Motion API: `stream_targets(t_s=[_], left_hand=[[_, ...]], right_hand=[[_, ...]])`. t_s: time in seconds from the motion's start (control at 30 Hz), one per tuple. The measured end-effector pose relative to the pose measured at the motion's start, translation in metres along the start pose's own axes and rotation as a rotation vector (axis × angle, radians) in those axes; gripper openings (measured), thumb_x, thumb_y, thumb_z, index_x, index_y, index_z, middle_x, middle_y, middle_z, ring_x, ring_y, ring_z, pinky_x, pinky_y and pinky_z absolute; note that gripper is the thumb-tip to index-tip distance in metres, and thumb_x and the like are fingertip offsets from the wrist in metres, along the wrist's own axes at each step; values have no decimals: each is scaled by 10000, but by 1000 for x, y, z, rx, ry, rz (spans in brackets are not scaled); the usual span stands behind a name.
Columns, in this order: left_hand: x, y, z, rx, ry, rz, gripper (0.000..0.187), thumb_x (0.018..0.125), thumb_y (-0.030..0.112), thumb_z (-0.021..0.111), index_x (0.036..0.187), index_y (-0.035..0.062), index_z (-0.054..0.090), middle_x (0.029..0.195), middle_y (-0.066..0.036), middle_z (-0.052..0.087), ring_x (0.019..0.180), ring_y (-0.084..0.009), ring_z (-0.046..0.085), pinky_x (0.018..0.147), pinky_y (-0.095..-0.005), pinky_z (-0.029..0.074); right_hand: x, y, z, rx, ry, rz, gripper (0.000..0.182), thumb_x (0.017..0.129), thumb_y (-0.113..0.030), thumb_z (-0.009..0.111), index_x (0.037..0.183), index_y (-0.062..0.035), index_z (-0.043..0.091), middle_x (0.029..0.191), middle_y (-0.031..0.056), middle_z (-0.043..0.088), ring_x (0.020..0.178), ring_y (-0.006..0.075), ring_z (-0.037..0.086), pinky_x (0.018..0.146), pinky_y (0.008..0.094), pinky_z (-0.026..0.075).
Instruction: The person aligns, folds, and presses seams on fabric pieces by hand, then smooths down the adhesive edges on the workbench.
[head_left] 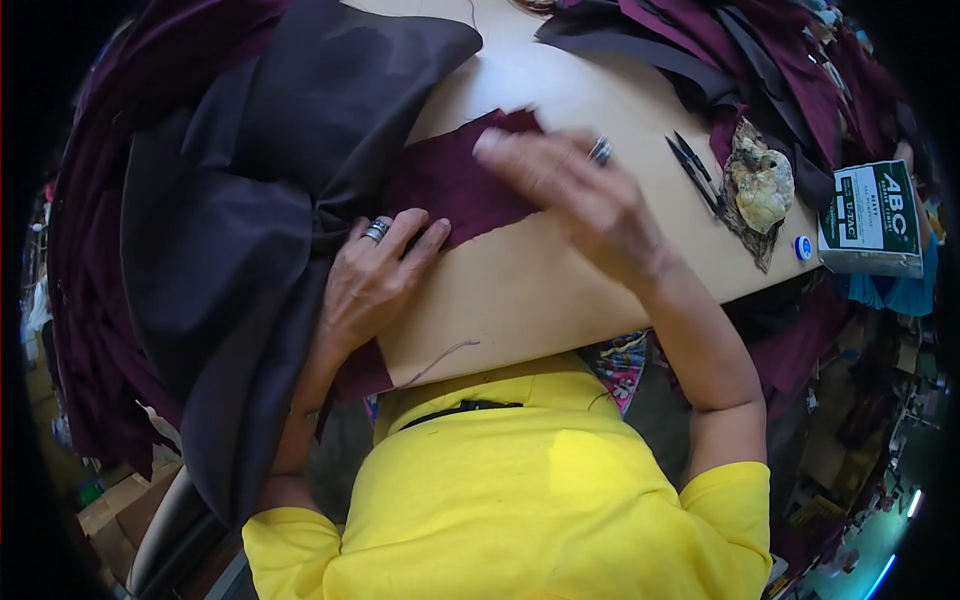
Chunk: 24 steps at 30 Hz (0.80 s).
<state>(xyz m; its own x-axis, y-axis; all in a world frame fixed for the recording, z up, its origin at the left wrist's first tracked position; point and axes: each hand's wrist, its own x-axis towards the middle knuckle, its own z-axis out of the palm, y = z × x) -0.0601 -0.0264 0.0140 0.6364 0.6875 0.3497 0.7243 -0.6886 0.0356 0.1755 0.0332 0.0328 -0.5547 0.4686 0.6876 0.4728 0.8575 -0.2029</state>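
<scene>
A maroon piece of fabric (pixel 450 190) lies on the pale tabletop. My left hand (pixel 375 285), with rings on one finger, rests on its near edge, fingers bent and pressing the cloth down. A large dark brown fabric (pixel 230 210) drapes over the table's left side and bunches up beside that hand. Over the fabric's right end is my right hand (pixel 580 190), also wearing a ring. Motion blurs its fingers, so whether they pinch the cloth cannot be seen.
Black thread snips (pixel 697 175) lie right of my right hand, beside a cream lump on ragged brown material (pixel 760 185). A small blue-and-white cap (pixel 803 247) and a green-and-white ABC box (pixel 870 220) stand farther right. More maroon and dark cloth (pixel 700 50) is heaped at the back right.
</scene>
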Motion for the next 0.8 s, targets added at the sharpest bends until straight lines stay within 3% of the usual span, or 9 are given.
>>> stream_targets(t_s=[0.07, 0.2, 0.3, 0.37, 0.5, 0.6, 0.67, 0.7, 0.8], left_hand=[[2, 1, 1, 2, -2, -4, 334, 756, 71, 533, 1082, 33, 594, 988, -89, 531, 751, -199, 569, 698, -347, 444], [10, 8, 5, 22, -51, -52, 427, 701, 7, 570, 1124, 61, 582, 1016, -113, 542, 833, -233, 579, 725, -355, 449], [13, 8, 6, 15, -56, -55, 420, 702, 8, 574, 1117, 67, 587, 1015, -110, 541, 822, -232, 578, 717, -355, 449], [13, 9, 3, 5, -55, -51, 418, 703, 9, 579, 1116, 71, 589, 1013, -107, 540, 816, -234, 577, 712, -356, 450], [14, 10, 4, -29, -61, -74, 439, 707, 12, 601, 1139, 87, 587, 1016, -104, 537, 813, -243, 575, 706, -357, 454], [15, 9, 6, 9, -26, -44, 451, 698, 45, 577, 1144, 104, 584, 1002, -86, 520, 758, -214, 572, 675, -371, 453], [16, 10, 6, -8, -33, -52, 470, 695, 24, 583, 1156, 114, 583, 1010, -95, 524, 771, -226, 572, 685, -368, 454], [16, 11, 5, -17, -46, -61, 468, 700, 10, 592, 1156, 114, 586, 1018, -105, 533, 791, -236, 575, 695, -362, 456], [15, 12, 4, -19, -58, -82, 456, 711, 10, 596, 1155, 115, 590, 1020, -112, 541, 807, -242, 578, 704, -358, 455]], right_hand=[[-8, 36, 2, -87, 88, 102, 488, 724, 84, 493, 1178, -84, 549, 1066, 129, 611, 864, 309, 607, 790, 365, 492], [-37, 71, -17, -213, -36, 563, 496, 786, 41, 495, 1272, -38, 434, 1050, 138, 619, 872, 282, 613, 771, 366, 486], [-47, 37, -59, 59, 93, 687, 491, 817, 4, 510, 1295, -12, 401, 995, 128, 632, 838, 213, 607, 748, 320, 476], [-74, 12, -98, 568, 79, 929, 488, 818, -36, 544, 1287, 4, 416, 953, 109, 624, 833, 150, 571, 750, 269, 446], [-160, -28, -161, 940, -120, 1167, 326, 817, -96, 577, 1114, 36, 557, 886, 109, 634, 734, 118, 569, 665, 223, 444], [-206, -38, -153, 563, -175, 1533, 329, 786, -111, 609, 1090, 11, 575, 898, 114, 643, 763, 170, 609, 666, 279, 473], [-270, -26, -122, -541, -663, 1091, 385, 723, -185, 665, 1058, -16, 581, 898, 133, 635, 839, 316, 589, 750, 399, 458], [-276, -15, -107, -604, -675, 1127, 513, 644, -238, 714, 1090, -37, 562, 994, 149, 607, 958, 388, 531, 834, 474, 419], [-284, 2, -79, -620, -673, 1281, 709, 622, -411, 733, 1241, -156, 498, 1321, 142, 410, 1267, 336, 314, 928, 528, 358]])
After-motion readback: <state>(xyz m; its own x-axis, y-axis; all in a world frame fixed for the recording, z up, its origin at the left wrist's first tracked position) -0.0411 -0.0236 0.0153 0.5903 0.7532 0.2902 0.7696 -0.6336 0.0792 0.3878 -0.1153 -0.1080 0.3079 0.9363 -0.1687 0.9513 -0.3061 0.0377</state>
